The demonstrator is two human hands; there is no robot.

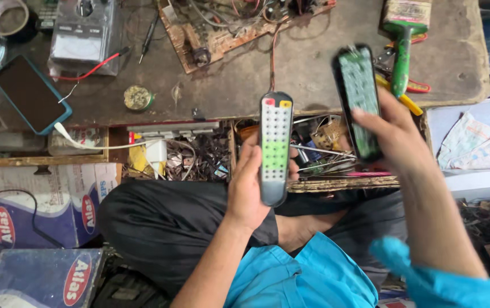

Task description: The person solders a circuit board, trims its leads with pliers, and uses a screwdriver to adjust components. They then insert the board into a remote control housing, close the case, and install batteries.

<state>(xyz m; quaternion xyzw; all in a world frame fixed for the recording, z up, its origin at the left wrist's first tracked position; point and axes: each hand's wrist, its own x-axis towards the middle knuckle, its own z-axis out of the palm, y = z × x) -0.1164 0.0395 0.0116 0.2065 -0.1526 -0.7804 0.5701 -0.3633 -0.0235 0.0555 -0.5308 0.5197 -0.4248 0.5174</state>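
My left hand grips a grey remote front cover with a rubber keypad, its red and yellow keys at the top and green keys in the middle. My right hand holds up the black back shell with a green circuit board lying in it. Both pieces are held apart, above an open drawer in front of my lap.
A worn workbench carries a brown circuit board, a grey meter, a phone in a teal case, a solder tin and a green-handled brush. The open drawer holds tangled wires and parts. Cardboard boxes stand at the left.
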